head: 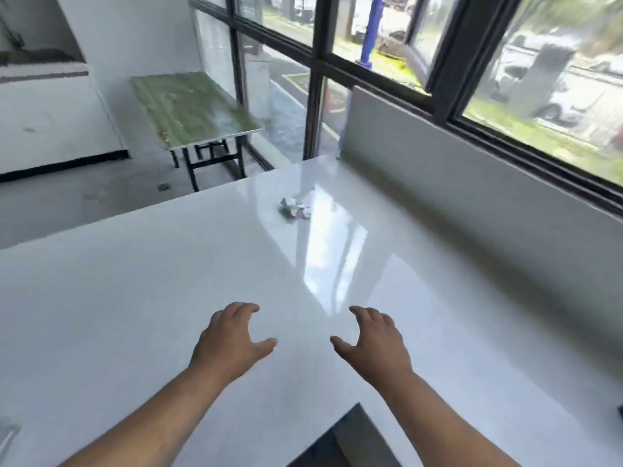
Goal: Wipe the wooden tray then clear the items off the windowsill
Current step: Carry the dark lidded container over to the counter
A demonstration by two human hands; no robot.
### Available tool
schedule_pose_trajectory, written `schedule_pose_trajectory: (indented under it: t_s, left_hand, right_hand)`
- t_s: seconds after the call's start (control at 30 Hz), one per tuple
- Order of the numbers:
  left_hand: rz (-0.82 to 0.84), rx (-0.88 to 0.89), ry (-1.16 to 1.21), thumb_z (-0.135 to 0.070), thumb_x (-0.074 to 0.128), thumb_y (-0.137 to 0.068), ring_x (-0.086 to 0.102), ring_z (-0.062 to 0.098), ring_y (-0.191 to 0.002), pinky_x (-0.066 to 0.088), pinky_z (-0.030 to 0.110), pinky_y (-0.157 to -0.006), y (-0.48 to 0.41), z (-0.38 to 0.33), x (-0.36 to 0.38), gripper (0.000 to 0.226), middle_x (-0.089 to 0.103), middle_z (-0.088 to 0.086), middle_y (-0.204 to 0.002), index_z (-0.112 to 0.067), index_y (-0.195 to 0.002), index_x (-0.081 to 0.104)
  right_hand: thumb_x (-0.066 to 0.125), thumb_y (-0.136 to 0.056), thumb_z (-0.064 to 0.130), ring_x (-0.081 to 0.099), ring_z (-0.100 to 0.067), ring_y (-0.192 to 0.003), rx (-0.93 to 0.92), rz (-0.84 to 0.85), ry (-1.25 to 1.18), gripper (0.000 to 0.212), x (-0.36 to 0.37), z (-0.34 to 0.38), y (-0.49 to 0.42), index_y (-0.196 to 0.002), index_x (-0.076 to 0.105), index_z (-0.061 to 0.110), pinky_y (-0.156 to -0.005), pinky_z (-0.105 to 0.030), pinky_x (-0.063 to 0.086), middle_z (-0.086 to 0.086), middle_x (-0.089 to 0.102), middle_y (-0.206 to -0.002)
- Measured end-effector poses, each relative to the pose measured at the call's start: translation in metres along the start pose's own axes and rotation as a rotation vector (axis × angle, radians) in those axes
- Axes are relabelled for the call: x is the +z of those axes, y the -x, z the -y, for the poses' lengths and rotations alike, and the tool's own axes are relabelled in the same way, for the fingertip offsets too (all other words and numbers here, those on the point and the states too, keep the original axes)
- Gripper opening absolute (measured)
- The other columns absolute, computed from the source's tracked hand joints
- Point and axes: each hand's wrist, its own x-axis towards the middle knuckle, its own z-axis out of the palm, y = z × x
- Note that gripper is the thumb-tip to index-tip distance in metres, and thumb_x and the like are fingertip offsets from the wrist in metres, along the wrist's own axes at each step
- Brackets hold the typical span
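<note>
My left hand [232, 340] and my right hand [374, 342] hover side by side over a glossy white countertop [135, 298], palms down, fingers spread and curled, holding nothing. A crumpled grey-white cloth or wad of paper [295, 207] lies on the counter well beyond both hands, toward the far edge. A low white ledge [472, 170] runs along the right under the black-framed window [438, 96]; nothing sits on the part of it that I see. No wooden tray is in view.
A folding table with a worn green top [192, 109] stands on the grey floor beyond the counter, at the upper left. A dark gap [350, 439] cuts into the counter's near edge between my forearms. The image is blurred.
</note>
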Motion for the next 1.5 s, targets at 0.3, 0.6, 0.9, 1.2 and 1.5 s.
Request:
schedule_pose_trajectory:
  t_s: [0.3, 0.6, 0.9, 1.2, 1.5]
  left_hand:
    - [0.229, 0.466, -0.076, -0.063, 0.075, -0.081, 0.039, 0.014, -0.142, 0.045, 0.035, -0.105, -0.014, -0.305, 0.130, 0.078, 0.045, -0.014, -0.154, -0.034, -0.147, 0.048]
    - [0.400, 0.802, -0.191, -0.063, 0.073, -0.081, 0.037, 0.015, -0.142, 0.046, 0.038, -0.103, 0.061, -0.542, 0.279, 0.077, 0.046, -0.014, -0.154, -0.034, -0.148, 0.047]
    - [0.435, 0.915, -0.290, -0.064, 0.079, -0.072, 0.050, 0.026, -0.127, 0.049, 0.040, -0.094, 0.080, -0.659, 0.394, 0.083, 0.056, -0.003, -0.139, -0.031, -0.142, 0.051]
    - [0.446, 0.885, -0.307, -0.043, 0.077, -0.074, 0.059, 0.031, -0.107, 0.055, 0.042, -0.085, 0.072, -0.674, 0.434, 0.064, 0.060, 0.005, -0.122, -0.025, -0.130, 0.052]
    - [0.419, 0.827, -0.197, -0.058, 0.074, -0.069, 0.056, 0.019, -0.112, 0.055, 0.038, -0.083, 0.061, -0.592, 0.366, 0.075, 0.059, -0.009, -0.123, -0.038, -0.136, 0.049]
  right_hand:
    - [0.058, -0.089, 0.063, 0.038, -0.020, -0.140, 0.489, -0.226, -0.170, 0.074, -0.099, -0.265, 0.104, -0.152, 0.042, 0.029, -0.107, -0.034, 0.042, 0.008, 0.049, -0.151]
    - [0.059, -0.091, 0.062, 0.038, -0.023, -0.139, 0.843, -0.268, -0.284, 0.073, -0.130, -0.448, 0.208, -0.152, 0.043, 0.025, -0.108, -0.035, 0.039, 0.003, 0.048, -0.153]
    - [0.065, -0.089, 0.058, 0.042, -0.024, -0.139, 1.006, -0.320, -0.572, 0.072, -0.115, -0.532, 0.216, -0.151, 0.045, 0.027, -0.106, -0.038, 0.044, 0.000, 0.051, -0.150]
    - [0.058, -0.096, 0.048, 0.059, -0.019, -0.122, 1.082, -0.388, -0.948, 0.055, -0.108, -0.549, 0.200, -0.147, 0.049, 0.030, -0.092, -0.032, 0.047, 0.002, 0.056, -0.146]
    - [0.051, -0.097, 0.023, 0.079, -0.026, -0.089, 1.112, -0.328, -1.809, 0.028, -0.123, -0.486, 0.142, -0.099, 0.077, 0.015, -0.104, -0.044, 0.051, -0.004, 0.081, -0.091]
